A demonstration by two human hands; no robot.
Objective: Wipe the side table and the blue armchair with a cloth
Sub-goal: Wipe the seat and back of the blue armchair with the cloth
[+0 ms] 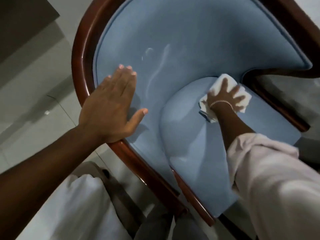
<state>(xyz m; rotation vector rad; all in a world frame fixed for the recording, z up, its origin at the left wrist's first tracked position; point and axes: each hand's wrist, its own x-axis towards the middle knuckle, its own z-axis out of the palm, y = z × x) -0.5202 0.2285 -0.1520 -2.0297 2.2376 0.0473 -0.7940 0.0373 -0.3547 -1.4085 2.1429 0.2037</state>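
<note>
On the seat cushion (pixel 199 153) of the blue armchair (pixel 173 40), our right hand (pixel 223 96) presses the white cloth (pixel 245 99) flat, fingers spread, no closed grip. Left hand (pixel 110 108) lies open, empty, on the backrest, probably bracing. Side table not visible.

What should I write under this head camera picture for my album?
Right hand wipes blue armchair with white cloth; left hand steadies it.

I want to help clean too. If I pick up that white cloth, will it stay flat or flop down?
It would probably flop. The white cloth already bunches and wrinkles under the right hand, so it looks soft and thin. It seems light too, since spread fingers alone press it against the blue armchair. It should slide easily over that smooth seat.
</note>
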